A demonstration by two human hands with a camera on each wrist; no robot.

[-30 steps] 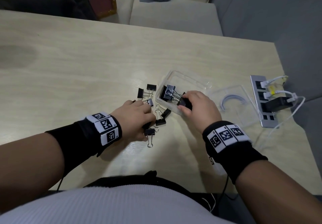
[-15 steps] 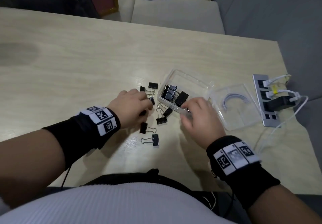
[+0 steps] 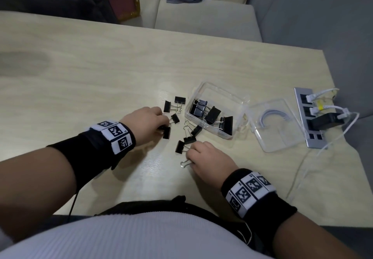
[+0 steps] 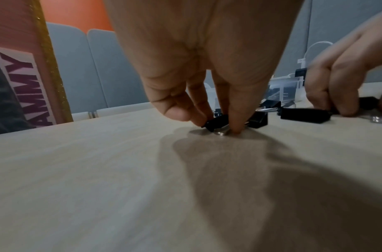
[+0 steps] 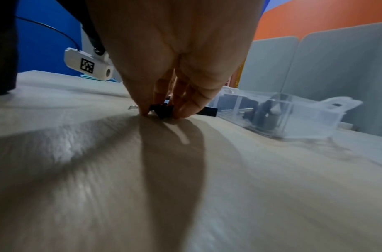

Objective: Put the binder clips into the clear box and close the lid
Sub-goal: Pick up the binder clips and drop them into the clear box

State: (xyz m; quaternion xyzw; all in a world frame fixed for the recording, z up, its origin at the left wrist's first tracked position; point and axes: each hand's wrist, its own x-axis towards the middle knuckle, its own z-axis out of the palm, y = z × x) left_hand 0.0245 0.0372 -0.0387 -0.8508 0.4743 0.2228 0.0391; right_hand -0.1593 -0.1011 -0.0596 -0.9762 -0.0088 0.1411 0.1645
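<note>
The clear box (image 3: 223,91) sits open right of centre on the table and holds several black binder clips (image 3: 212,114); its lid (image 3: 282,135) lies flat to its right. Several loose clips (image 3: 180,99) lie left of the box. My left hand (image 3: 161,126) pinches one clip (image 3: 166,132) against the table; in the left wrist view that clip (image 4: 216,122) sits between thumb and fingers. My right hand (image 3: 189,158) is nearer me and pinches another clip (image 5: 163,110) on the table, whose wire handle (image 3: 185,164) pokes out to the left.
A grey power strip (image 3: 308,117) with white cables and a black adapter lies past the lid near the table's right edge. A white cable (image 3: 302,164) trails toward the front. Cushioned seats (image 3: 203,20) stand beyond the far edge.
My right hand has left the box, where one more clip now lies, and come back toward me onto a loose clip. My left hand has shifted slightly away from me among the loose clips.
</note>
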